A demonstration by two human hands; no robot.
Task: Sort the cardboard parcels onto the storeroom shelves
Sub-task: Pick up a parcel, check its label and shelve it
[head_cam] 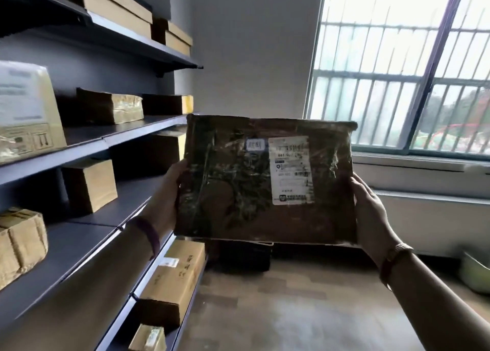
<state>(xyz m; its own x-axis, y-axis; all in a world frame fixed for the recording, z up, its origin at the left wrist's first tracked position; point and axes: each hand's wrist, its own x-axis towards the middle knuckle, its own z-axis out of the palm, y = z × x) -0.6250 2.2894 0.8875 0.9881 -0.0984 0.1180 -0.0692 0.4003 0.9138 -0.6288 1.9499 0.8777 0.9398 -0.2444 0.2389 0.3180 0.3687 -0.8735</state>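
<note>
On the left, the shelves (87, 143) already carry a good share of the sorting: a labelled carton (26, 111) on the middle tier, brown boxes (114, 109) further along it, more cartons on the top tier and on the tiers below, with bare stretches of shelf left between them. Just right of the shelving, the left hand (169, 191) grips the left edge of a flat taped parcel (267, 180), fingers wrapped behind it out of sight. The parcel is held upright in mid-air, its white shipping label (290, 170) facing the camera, clear of every shelf. The right hand (371, 212) clasps its right edge, thumb in front. This parcel is not yet shelved; a dark box (244, 255) on the floor beneath may also await sorting
</note>
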